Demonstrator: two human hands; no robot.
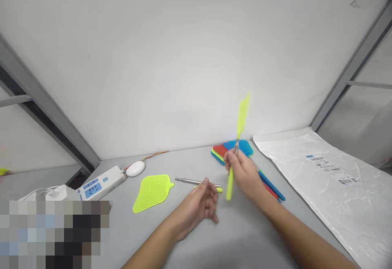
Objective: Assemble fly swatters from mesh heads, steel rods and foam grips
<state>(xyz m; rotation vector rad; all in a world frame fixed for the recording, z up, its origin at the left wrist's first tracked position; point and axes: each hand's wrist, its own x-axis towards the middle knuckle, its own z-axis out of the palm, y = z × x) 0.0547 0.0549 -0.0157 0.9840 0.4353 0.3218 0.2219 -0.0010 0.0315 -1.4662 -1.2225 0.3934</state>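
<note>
My right hand (241, 171) is closed around a yellow-green fly swatter (243, 115), which it holds upright with the head on top and the handle end pointing down. The swatter is a little blurred. Fingers loosely curled and apart, my left hand (199, 207) hovers over the table with nothing in it. Just beyond it lies a metal telescopic rod (190, 181) with a yellow-green grip, partly hidden by the fingers. To its left rests a loose yellow-green swatter head (153, 191). Behind my right hand is a stack of swatters (239, 145) in blue, red and yellow-green.
A white power strip (102, 183) and a round white device (135, 168) sit at the left. A white plastic mailing bag (321, 171) with a label covers the right side. Behind the grey table (245, 240) stands a white wall panel (183, 77). The lower left corner is pixelated.
</note>
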